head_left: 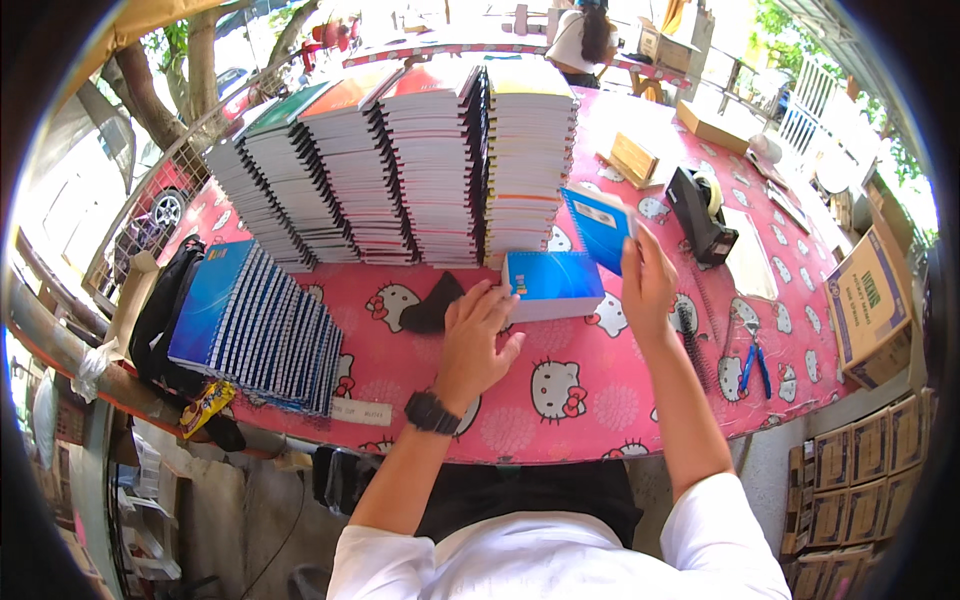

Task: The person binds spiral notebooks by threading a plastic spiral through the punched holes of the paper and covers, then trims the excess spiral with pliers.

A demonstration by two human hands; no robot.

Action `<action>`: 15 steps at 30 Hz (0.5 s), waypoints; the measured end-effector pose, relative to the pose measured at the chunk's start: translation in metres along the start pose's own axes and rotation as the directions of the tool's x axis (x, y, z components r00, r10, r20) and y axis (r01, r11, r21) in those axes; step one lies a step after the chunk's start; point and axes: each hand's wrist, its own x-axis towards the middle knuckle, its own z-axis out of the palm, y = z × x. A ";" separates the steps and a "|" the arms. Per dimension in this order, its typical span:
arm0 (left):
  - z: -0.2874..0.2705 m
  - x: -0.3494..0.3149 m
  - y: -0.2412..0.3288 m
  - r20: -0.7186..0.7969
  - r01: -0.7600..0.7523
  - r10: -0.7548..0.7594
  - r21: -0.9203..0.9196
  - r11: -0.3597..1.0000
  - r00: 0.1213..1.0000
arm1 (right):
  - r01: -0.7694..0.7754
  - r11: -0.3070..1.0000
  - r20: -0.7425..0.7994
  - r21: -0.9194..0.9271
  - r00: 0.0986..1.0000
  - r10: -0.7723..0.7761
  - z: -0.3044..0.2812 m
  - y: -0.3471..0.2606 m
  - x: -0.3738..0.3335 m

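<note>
My right hand (650,275) grips the edge of a thin blue notebook (598,228), tilted up with a pale label patch on its cover. Just left of it and lower, a short stack of blue-covered booklets (555,275) lies on the table. At that stack's left side rests my left hand (480,330), its fingers spread and the fingertips touching the stack's edge. A black cloth-like piece (433,303) lies left of this hand. Further left leans a long row of blue spiral-bound notebooks (265,325). Loose black binding coils (692,345) lie right of my right forearm.
Tall stacks of spiral notebooks (430,170) stand at the back of the pink table (620,400). On the right are a tape dispenser (703,215), blue-handled pliers (756,365), a wooden block (633,158) and a cardboard box (870,305). Another person (583,45) is beyond.
</note>
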 end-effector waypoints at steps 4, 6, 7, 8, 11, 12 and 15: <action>-0.028 0.003 0.020 0.522 0.572 -0.379 -0.820 0.024 0.764 | 0.235 0.964 0.246 0.126 0.934 -0.259 -0.021 -0.052 -0.045; -0.033 -0.006 0.029 0.597 0.596 -0.414 -0.789 -0.147 0.688 | 0.317 0.933 0.398 0.170 0.844 -0.359 -0.027 -0.064 -0.062; -0.034 -0.010 0.031 0.540 0.587 -0.463 -0.808 -0.050 0.703 | 0.266 0.938 0.410 0.223 0.847 -0.337 -0.033 -0.071 -0.064; -0.038 -0.013 0.026 0.535 0.619 -0.437 -0.782 0.065 0.723 | 0.213 0.938 0.422 0.274 0.849 -0.316 -0.036 -0.074 -0.066; -0.052 -0.019 0.031 0.430 0.546 -0.338 -0.691 0.473 0.837 | -0.245 0.877 0.036 0.413 0.967 0.253 -0.026 -0.064 -0.075; -0.052 -0.021 0.030 0.449 0.544 -0.310 -0.650 0.531 0.838 | -0.374 0.736 0.033 0.565 0.901 0.432 -0.018 -0.070 -0.073; -0.044 -0.034 0.020 0.436 0.523 -0.302 -0.595 0.610 0.848 | -0.712 0.372 0.544 0.595 0.698 0.466 -0.012 -0.069 -0.097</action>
